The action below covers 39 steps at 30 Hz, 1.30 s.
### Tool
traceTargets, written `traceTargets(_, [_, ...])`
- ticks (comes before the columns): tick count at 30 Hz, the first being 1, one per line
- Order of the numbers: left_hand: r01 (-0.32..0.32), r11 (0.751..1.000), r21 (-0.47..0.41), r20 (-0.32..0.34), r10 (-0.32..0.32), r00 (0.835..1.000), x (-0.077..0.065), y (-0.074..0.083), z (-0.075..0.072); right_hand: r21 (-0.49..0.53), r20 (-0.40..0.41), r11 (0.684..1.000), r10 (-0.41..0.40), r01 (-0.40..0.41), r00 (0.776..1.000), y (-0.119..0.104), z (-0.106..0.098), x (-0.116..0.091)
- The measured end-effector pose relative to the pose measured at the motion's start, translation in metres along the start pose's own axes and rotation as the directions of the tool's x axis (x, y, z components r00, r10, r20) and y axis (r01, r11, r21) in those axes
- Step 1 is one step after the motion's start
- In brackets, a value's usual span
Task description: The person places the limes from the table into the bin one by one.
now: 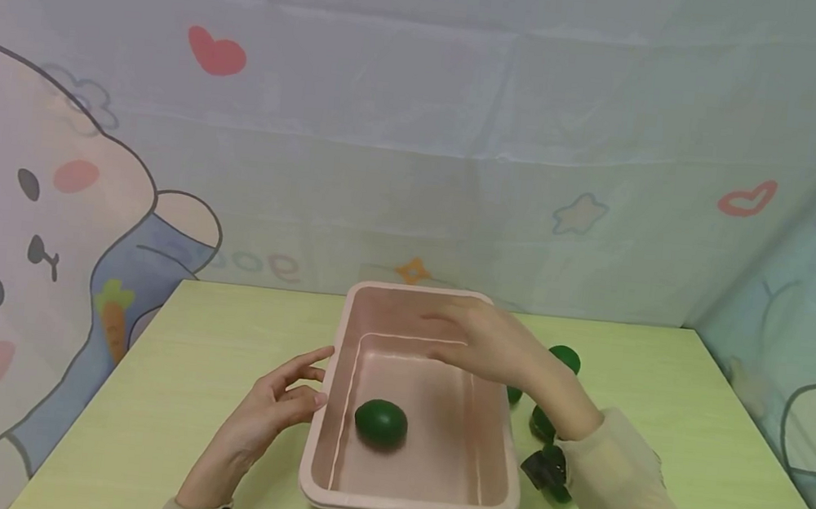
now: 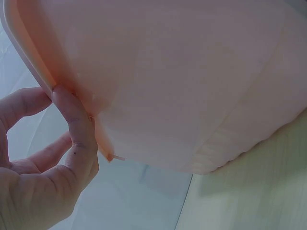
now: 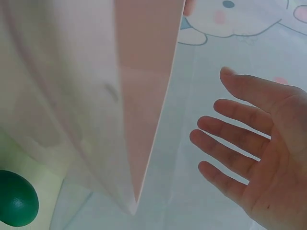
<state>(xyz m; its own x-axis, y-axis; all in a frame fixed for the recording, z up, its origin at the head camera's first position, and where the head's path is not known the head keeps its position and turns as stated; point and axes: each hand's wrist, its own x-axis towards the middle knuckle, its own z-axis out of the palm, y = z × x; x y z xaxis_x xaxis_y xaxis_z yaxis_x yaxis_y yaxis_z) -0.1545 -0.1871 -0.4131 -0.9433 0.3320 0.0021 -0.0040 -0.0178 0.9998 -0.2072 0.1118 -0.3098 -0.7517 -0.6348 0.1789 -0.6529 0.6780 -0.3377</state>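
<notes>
A pale pink plastic bin [image 1: 407, 507] stands on the table, with one dark green egg-shaped fruit [image 1: 381, 424] lying on its floor near the left side. My left hand [image 1: 276, 397] holds the bin's left rim with bent fingers and thumb; the left wrist view shows the fingertips at the lip [image 2: 29, 57]. Over the far right part of the bin, my right hand [image 1: 477, 339] hovers with its fingers extended. Nothing is in that hand [image 3: 254, 143] in the right wrist view, where the fingers are spread apart beside the bin's rim.
Several green fruits lie right of the bin, among them one at the back [image 1: 564, 357]; the right forearm partly covers others. A further view of one green fruit [image 3: 18, 199] is beside the bin wall. A printed cloth [image 1: 391, 122] hangs behind the light yellow-green table [image 1: 247, 313].
</notes>
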Motion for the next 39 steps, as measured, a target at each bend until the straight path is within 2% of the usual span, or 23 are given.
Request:
traceTargets(23, [0.009, 1.0, 0.005, -0.002, -0.009, 1.0, 0.0, 0.002, 0.001, -0.004, -0.096, 1.0, 0.005, -0.005, 0.995, 0.016, 0.011, -0.028])
traceTargets(28, [0.009, 1.0, 0.0, 0.002, -0.009, 1.0, 0.0, 0.002, 0.001, 0.001, -0.139, 1.0, -0.004, 0.004, 0.99, 0.02, 0.016, -0.035])
traceTargets(39, [0.019, 1.0, -0.001, -0.011, -0.019, 1.0, 0.0, 0.001, 0.001, 0.035, -0.204, 0.999, 0.034, -0.027, 0.978, 0.027, 0.027, -0.049])
